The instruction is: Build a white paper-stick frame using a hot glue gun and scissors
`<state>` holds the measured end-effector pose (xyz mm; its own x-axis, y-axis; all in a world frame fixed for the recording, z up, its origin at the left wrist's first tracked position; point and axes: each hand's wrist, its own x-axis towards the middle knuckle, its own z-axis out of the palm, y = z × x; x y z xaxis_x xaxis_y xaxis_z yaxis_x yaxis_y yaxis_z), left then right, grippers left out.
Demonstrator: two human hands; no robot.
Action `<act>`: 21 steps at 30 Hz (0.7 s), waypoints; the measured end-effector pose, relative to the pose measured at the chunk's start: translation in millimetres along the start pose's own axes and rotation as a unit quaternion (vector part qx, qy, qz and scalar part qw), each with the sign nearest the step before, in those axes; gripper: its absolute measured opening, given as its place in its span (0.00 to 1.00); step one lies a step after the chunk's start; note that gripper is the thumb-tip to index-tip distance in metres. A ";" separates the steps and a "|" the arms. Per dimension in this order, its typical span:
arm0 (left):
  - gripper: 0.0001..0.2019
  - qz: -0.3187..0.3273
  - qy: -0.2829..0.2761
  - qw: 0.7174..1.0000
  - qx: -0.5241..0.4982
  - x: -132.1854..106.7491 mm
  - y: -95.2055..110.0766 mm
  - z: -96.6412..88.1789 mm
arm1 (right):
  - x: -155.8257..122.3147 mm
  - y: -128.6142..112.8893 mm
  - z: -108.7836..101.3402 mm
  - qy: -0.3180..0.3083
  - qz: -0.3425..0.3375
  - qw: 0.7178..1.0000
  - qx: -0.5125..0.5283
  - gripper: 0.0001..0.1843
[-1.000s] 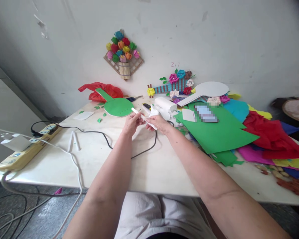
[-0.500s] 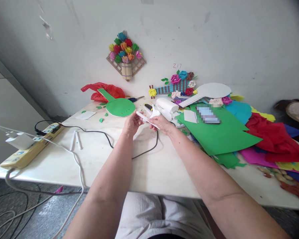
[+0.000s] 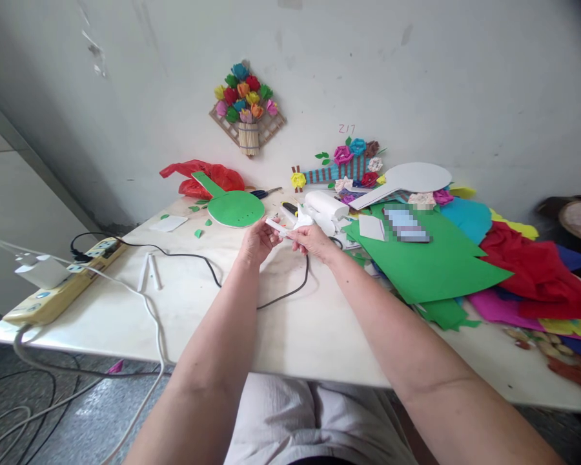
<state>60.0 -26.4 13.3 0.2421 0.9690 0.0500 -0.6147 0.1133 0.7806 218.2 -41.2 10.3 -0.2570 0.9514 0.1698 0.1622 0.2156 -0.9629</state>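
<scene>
Both hands meet over the middle of the white table (image 3: pixel 290 323). My left hand (image 3: pixel 256 240) and my right hand (image 3: pixel 310 241) pinch a thin white paper strip (image 3: pixel 277 227) between their fingertips, one at each end. The strip is short and points up to the left. Just behind the hands lie a white glue gun (image 3: pixel 300 218) and a white paper roll (image 3: pixel 325 205). A black cable (image 3: pixel 290 290) loops under the hands.
A green paddle-shaped cutout (image 3: pixel 232 205) and a red plastic bag (image 3: pixel 198 175) lie at the back left. Green sheet (image 3: pixel 430 258) and coloured paper pile on the right. Power strip (image 3: pixel 62 284) with a charger at the left edge. Two white sticks (image 3: pixel 148 271). Paper flower crafts (image 3: pixel 246 106) on the wall.
The visible strip has become shorter as my right hand slid along it toward my left. The camera view drifted slightly down-left.
</scene>
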 end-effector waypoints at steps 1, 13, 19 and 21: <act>0.14 -0.002 0.002 1.000 0.000 -0.3 0.2 0.2 | -0.1 0.3 0.1 0.000 -0.002 1.000 -0.002 0.13; 0.14 -0.011 0.011 1.000 -0.017 -0.3 0.6 -1.2 | -0.6 -1.4 3.5 0.015 0.001 0.999 -0.028 0.13; 0.14 -0.022 0.007 0.999 -0.024 0.4 1.6 -2.7 | -2.9 -5.9 6.1 0.025 0.023 0.999 -0.024 0.11; 0.13 -0.025 0.010 0.999 -0.023 0.5 1.8 -3.0 | -3.5 -7.3 7.0 0.029 0.028 0.999 -0.023 0.10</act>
<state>56.7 -25.0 12.8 0.2584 0.9660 -0.0010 -0.6364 0.1710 0.7522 211.3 -47.7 15.3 -0.1904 0.9732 0.1292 0.2180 0.1703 -0.9610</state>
